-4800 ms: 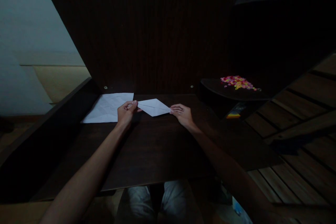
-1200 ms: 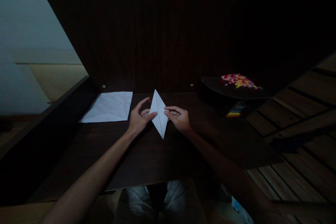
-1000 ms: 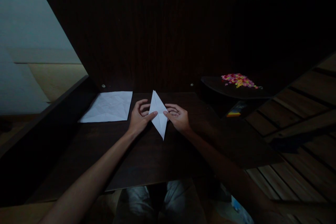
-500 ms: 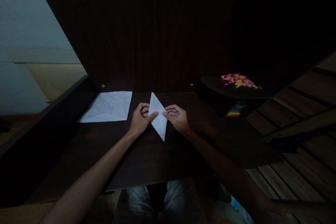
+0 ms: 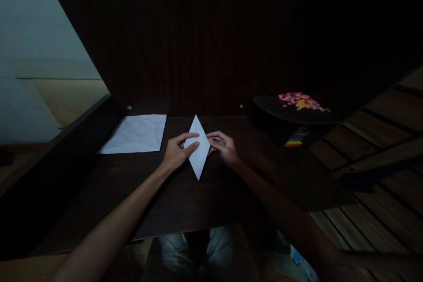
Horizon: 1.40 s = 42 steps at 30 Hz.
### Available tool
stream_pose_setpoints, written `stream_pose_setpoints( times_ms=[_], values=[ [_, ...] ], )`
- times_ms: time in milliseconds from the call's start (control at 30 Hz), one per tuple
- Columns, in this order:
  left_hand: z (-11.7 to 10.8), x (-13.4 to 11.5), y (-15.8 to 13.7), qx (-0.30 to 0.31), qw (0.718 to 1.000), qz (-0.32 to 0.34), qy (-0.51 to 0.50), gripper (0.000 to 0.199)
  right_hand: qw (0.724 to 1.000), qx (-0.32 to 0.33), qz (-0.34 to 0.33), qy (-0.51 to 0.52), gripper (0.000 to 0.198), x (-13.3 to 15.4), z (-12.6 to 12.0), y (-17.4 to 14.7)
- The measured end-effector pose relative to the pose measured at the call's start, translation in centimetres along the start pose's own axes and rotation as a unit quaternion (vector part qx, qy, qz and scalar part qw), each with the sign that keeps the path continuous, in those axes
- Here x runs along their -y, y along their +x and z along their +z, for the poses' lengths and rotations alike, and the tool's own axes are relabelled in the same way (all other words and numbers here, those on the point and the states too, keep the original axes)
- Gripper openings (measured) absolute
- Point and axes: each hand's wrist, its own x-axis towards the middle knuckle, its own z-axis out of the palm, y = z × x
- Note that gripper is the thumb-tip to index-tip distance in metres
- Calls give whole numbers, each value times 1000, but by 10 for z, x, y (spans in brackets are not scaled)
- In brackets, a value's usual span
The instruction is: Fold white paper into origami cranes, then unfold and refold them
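A white sheet folded into a long diamond, the folded paper (image 5: pixel 198 158), stands out against the dark desk, one point away from me and one towards me. A crease runs down its length. My left hand (image 5: pixel 176 151) has its left corner, with thumb and index finger lying over the top face and the other fingers partly hidden. At the opposite corner, my right hand (image 5: pixel 224 147) pinches the edge between thumb and fingers. Whether the paper rests on the desk or is slightly raised, I cannot tell.
A stack of creased white paper (image 5: pixel 139 134) lies at the left of the dark desk (image 5: pixel 185 211). On a curved shelf (image 5: pixel 264 105) at the right sits a heap of small pink, red and yellow pieces (image 5: pixel 302 101). A raised side board (image 5: pixel 56 141) borders the left.
The folded paper has turned from a slant to nearly straight, its near point shifting left. My left index finger now lies on top, and my right thumb has drawn back to the edge.
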Motion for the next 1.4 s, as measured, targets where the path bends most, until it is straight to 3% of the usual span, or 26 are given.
stream_pose_setpoints(
  times_ms=[467,733,967,1133,1400],
  values=[
    [0,-6,-2,25,999,15,27,43,1000,28,-1,-4,45,-1,2,0],
    [1,-3,-4,67,997,37,17,42,996,23,38,-78,39,-5,5,1],
    [5,2,-4,64,997,38,22,51,994,25,43,-93,39,-4,7,1],
    [6,3,-5,87,995,52,10,51,997,0,16,-82,36,-3,8,0],
    [6,2,-7,117,993,22,-18,55,996,-41,14,-77,32,1,7,1]
  ],
)
